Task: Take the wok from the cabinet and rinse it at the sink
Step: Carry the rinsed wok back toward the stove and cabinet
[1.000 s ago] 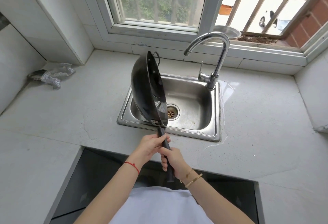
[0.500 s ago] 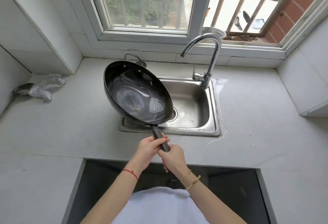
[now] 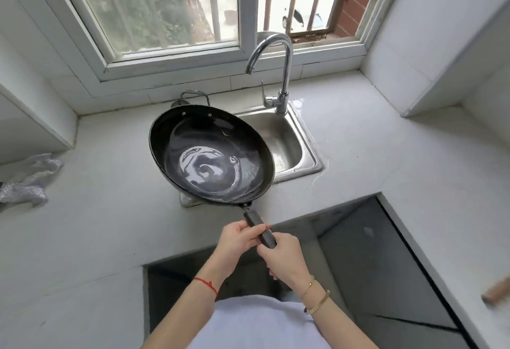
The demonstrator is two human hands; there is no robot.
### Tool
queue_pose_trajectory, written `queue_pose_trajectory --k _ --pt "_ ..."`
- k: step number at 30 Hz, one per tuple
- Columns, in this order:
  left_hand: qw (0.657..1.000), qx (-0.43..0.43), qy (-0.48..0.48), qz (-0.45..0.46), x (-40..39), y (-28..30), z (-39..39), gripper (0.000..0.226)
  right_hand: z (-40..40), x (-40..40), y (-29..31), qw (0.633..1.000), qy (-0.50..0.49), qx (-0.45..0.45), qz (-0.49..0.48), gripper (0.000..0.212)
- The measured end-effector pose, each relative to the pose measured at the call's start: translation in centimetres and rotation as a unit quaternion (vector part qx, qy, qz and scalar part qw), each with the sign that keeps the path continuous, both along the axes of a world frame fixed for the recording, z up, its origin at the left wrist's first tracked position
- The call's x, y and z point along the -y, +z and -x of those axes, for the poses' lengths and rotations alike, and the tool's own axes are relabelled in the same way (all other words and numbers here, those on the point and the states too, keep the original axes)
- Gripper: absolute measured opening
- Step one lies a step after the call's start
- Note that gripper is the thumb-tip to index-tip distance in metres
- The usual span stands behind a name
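A black wok (image 3: 211, 156) with a wet, shiny inside is held nearly level, bowl up, over the left half of the steel sink (image 3: 287, 141). Its dark straight handle (image 3: 259, 225) points back at me. My left hand (image 3: 237, 241) grips the handle from the left, and my right hand (image 3: 284, 254) grips it just behind, lower on the handle. The chrome faucet (image 3: 276, 72) arches behind the sink; no water runs from its spout. The wok hides the sink's left part and drain.
A crumpled silvery bag (image 3: 30, 180) lies on the pale counter (image 3: 96, 196) at far left. A dark rectangular opening (image 3: 372, 265) in the counter is below my hands. A window with bars stands behind the faucet. A wooden handle end (image 3: 496, 294) shows at the right edge.
The wok has turned from standing on edge over the sink to lying nearly level with its inside facing up. Both hands stayed on the handle.
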State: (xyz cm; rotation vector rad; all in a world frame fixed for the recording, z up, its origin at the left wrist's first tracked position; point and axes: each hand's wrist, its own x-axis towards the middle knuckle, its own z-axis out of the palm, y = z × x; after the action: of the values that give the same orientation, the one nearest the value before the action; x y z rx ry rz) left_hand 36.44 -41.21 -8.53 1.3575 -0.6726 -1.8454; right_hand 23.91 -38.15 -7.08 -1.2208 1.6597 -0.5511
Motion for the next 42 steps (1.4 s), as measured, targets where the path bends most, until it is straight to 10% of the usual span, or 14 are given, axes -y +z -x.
queue_pose_trajectory --k 23,42 --pt "0.955 -0.084 -0.285 0.018 -11.1 0.9 15.3 0.028 11.1 -18.1 2.8 0.94 -0.329 0.086 -0.003 0.017" --pt "0.813 -0.082 -0.574 0.053 -18.8 4.3 32.7 0.033 21.2 -28.4 4.7 0.819 -0.555 0.123 0.08 0.02"
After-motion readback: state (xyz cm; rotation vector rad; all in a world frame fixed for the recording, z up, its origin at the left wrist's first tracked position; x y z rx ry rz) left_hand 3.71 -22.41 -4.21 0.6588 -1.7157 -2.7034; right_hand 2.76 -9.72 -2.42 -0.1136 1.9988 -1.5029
